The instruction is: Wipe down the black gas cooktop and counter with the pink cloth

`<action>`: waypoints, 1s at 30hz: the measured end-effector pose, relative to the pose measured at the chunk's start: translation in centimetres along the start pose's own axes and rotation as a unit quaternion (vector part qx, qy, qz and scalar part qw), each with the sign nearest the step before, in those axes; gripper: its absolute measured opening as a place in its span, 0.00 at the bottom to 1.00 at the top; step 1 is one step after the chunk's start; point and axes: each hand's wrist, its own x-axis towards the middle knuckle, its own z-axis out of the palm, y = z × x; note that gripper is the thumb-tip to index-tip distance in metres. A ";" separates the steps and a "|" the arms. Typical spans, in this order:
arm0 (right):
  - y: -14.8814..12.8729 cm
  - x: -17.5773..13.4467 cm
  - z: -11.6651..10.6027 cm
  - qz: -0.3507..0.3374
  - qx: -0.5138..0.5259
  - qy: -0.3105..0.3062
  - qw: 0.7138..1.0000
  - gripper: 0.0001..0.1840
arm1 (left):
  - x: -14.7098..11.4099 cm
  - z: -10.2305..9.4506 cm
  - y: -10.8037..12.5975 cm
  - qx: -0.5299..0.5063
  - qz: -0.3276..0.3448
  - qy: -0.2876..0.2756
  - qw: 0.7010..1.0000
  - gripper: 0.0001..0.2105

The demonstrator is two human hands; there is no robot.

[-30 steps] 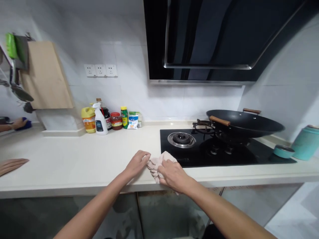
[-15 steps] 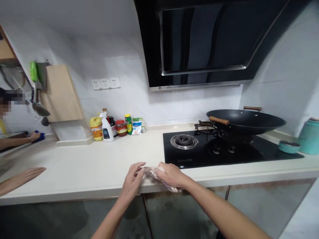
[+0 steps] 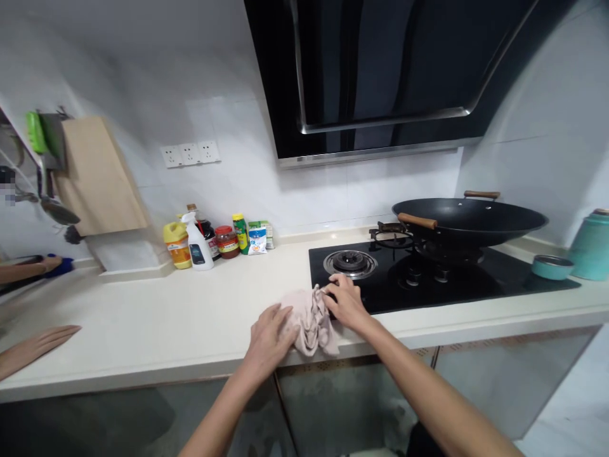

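While right hand (image 3: 346,303) pinches cloth (image 3: 311,325), left hand (image 3: 269,333) spread atop, white counter (image 3: 190,311) surrounds black hob (image 3: 480,285).

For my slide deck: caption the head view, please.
Left hand on a crumpled cloth, right hand at its edge, by the black hob.

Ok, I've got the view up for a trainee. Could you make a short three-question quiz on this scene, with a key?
1. Multiple choice: what lies between the camera wearer's left hand and right hand?
a) the white spray bottle
b) a crumpled pale pink cloth
c) the yellow plastic jug

2. True or false: the wok sits toward the right-hand side of the gas hob.

3. Count: how many wall socket plates are lined up in a row?

Key: 1: b. 2: true. 3: three.
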 end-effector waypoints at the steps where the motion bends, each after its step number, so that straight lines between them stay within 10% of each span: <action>1: 1.5 -0.3 -1.0 -0.001 -0.027 0.010 1.000 0.10 | 0.5 0.5 0.5 0.016 0.000 -0.026 1.000 0.22; 9: 13.9 -5.8 -8.6 0.033 -0.071 0.118 0.990 0.14 | 4.0 2.3 4.4 0.097 -0.064 -0.188 0.975 0.41; 16: 15.1 -7.1 -9.2 0.048 0.046 0.146 0.987 0.19 | 2.6 6.4 6.5 0.122 0.038 -0.044 0.991 0.16; 23: 14.9 -7.4 -9.6 0.069 0.076 0.210 0.972 0.23 | 2.8 8.6 9.5 0.037 0.062 0.020 0.997 0.14; 30: 17.9 -8.0 -10.2 0.124 0.115 0.247 0.954 0.27 | 5.4 15.3 19.6 -0.021 0.151 -0.232 0.961 0.33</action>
